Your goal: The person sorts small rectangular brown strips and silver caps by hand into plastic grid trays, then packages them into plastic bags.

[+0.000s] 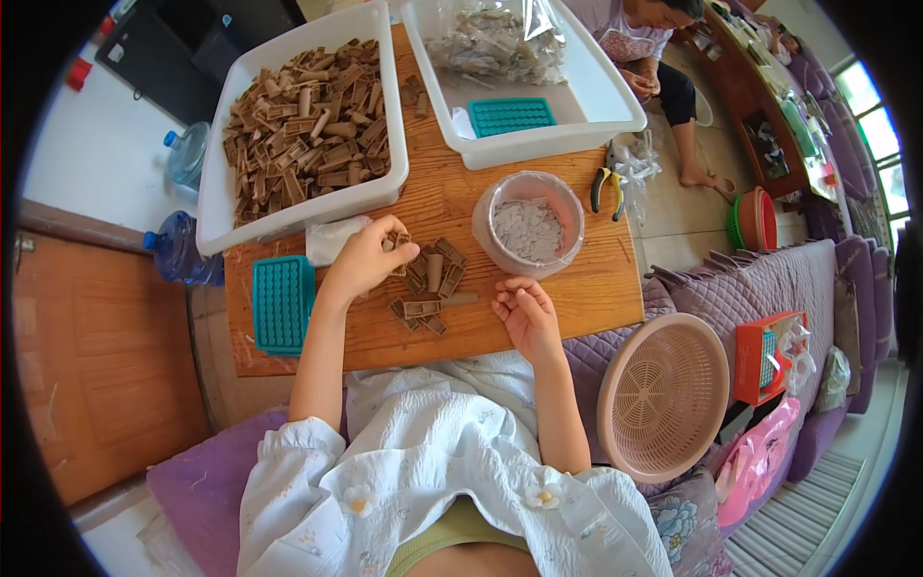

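Note:
My left hand [365, 258] is over the left part of the wooden table, thumb and fingers closed on a small brown trough-shaped piece [398, 240]. Right beside it lies a loose pile of similar brown pieces [435, 274], some hollow side up, some turned over. My right hand [527, 313] is just in front of a round tub [487, 219] holding many flat whitish pieces [528, 229]. Its fingers are pinched together, and whatever they hold is too small to make out. A teal tray with rows of small cavities [282, 306] rests left of my left forearm.
A large white bin [396, 144] full of brown pieces stands at the back left. Another white bin [538, 142] holds clear bags and a teal tray. Pliers [608, 190] lie near the table's right edge. A woven-look plastic basket [663, 396] sits at my right. Another person [639, 48] sits beyond.

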Tool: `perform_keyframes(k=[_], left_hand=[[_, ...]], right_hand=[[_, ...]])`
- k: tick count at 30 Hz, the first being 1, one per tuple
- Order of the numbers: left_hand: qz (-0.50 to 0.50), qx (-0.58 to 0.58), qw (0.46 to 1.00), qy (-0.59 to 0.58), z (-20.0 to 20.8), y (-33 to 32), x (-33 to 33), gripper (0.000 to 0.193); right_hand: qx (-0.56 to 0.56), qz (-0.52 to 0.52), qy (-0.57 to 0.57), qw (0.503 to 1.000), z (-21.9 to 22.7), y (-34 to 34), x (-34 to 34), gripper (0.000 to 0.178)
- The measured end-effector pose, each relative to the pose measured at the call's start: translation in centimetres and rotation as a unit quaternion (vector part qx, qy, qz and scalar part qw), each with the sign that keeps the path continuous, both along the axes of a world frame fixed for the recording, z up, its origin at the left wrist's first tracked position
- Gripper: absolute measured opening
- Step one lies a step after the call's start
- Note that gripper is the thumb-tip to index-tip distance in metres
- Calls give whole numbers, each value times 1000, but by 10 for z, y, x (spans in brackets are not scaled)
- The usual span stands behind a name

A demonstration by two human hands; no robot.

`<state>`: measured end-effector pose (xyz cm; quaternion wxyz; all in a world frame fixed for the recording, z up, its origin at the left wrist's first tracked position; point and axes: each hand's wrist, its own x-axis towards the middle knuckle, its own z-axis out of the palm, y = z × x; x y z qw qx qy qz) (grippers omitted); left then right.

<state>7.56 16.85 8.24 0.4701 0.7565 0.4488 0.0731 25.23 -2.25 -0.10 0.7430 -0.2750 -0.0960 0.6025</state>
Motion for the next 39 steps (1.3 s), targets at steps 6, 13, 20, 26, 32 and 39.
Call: perform_keyframes(k=[6,13,20,26,32,39], left_hand=[[-20,-37,998,54,-9,-2,-2,34],[32,-114,990,-73,-29,-6,-8,41],[65,-116,967,-217,-36,-10,-24,60],[115,-162,938,-283,-21,-24,-19,60],[119,-83,931,-336,-29,-29,-49,48],[212,-90,901,-368,-20,-51,-52,28]], right_hand=[[4,-2,3,1000,1,0,1,13],[5,-2,10,1000,0,0,1,13],[0,-1,14,1000,1,3,-2,13],[4,-4,-19,1000,0,-5,4,14],[150,58,-263,951,90,-12,-14,14],[416,-194,-176,871,237,-46,24,11]])
